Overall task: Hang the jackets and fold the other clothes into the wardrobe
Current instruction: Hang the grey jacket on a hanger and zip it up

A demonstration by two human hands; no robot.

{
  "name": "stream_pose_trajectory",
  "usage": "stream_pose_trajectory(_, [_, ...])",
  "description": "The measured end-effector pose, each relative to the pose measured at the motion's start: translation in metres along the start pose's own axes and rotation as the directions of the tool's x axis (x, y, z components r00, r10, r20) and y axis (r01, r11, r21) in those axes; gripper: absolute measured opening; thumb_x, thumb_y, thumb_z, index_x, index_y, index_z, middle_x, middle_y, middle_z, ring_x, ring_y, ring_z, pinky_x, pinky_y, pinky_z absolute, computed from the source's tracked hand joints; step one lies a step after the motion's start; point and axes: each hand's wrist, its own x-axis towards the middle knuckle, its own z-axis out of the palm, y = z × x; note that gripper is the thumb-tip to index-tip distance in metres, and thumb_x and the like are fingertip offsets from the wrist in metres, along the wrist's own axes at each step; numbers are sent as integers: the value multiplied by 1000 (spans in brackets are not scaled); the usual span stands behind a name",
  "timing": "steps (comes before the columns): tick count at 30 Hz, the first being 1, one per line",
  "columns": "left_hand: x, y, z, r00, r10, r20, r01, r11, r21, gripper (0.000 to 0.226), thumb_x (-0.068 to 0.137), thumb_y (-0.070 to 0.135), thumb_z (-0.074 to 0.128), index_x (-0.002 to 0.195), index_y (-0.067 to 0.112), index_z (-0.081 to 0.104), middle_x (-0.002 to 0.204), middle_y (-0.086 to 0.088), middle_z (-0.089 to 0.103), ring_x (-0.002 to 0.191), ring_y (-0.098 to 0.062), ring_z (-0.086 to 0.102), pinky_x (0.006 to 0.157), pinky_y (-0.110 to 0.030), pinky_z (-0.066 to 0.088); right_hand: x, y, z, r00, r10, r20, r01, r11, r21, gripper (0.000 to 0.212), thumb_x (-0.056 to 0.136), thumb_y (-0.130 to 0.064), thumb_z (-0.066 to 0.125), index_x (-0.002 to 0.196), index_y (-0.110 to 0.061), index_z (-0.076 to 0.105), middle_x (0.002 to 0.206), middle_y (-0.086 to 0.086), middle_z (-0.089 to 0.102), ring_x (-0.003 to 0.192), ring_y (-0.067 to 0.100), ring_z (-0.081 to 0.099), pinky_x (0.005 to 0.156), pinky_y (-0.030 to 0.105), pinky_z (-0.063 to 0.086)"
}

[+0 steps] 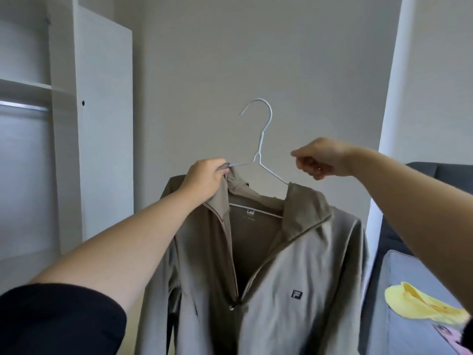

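Head view: jacket [294, 265] already on hanger [258, 160], left hand [204, 179] pinching both, right hand [322, 160] curled empty beside hanger; wardrobe rail [24, 105] awaits.

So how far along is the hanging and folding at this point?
Done: the right shoulder of the taupe jacket sits on the white wire hanger. In hand: the left hand pinches the collar at the hanger's left end; the right hand is curled beside the hanger, holding nothing visible. Left: hooking it on the wardrobe rail, which shows no clothes, and folding the yellow garment on the sofa.
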Motion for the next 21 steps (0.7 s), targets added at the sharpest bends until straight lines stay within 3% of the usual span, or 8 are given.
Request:
stream_pose_trajectory(6, [-1,22,14,995,76,60,-67,989,-135,37,92,8,58,61,18,41,55,5,39,59,-14,38,53,-17,27,5,10,44,940,98,326,-20,971,-237,24,93,-34,59,84,-13,63,62,-1,61,48,9,51,49,19,45])
stream_pose_trajectory(9, [-2,30,18,992,109,68,-96,982,-164,17,92,10,57,77,3,58,67,-7,55,68,-17,47,56,-7,30,4,14,60,939,94,330,24,942,-335,20,90,-30,65,79,-14,63,64,3,56,50,12,50,48,22,45])
stream_pose_trajectory(12, [-2,27,19,990,96,99,-75,978,-196,7,90,15,63,84,13,63,75,2,60,75,-15,52,58,-4,31,10,9,54,994,-107,13,107,987,-117,13,88,-9,63,76,-11,67,65,7,56,54,15,51,49,22,44])
stream_pose_trajectory(14, [-1,29,21,991,51,128,-22,974,-224,14,85,19,71,94,25,62,90,14,60,88,-6,51,69,-7,33,17,1,47,916,-226,-331,226,973,-39,21,86,-3,57,66,-8,63,59,5,55,55,16,50,46,18,42])
stream_pose_trajectory(16, [2,32,24,989,27,142,11,966,-259,36,78,21,77,108,30,60,104,16,56,102,-3,47,83,-15,33,21,-4,49,826,-317,-467,310,946,-94,25,84,-4,58,61,-10,60,51,-1,51,46,6,47,42,12,36])
stream_pose_trajectory(17, [3,34,24,990,18,140,23,960,-280,42,76,20,79,111,32,59,105,14,56,104,-3,46,86,-18,32,21,-3,51,858,-317,-404,295,948,-117,26,85,-5,59,59,-12,60,49,-3,51,41,2,46,42,13,36])
stream_pose_trajectory(19, [3,35,26,989,-22,148,69,947,-315,44,73,18,81,108,34,59,98,7,59,102,-6,49,85,-20,33,19,4,55,985,-175,-5,174,983,-56,21,90,-4,58,70,-8,65,54,3,62,44,3,58,45,18,46])
stream_pose_trajectory(21, [1,30,28,982,-85,168,135,939,-317,42,73,16,82,107,32,64,97,5,62,101,-7,51,85,-20,34,16,14,49,939,-18,343,-20,994,108,16,97,-2,47,96,0,63,71,14,70,63,18,70,54,26,56])
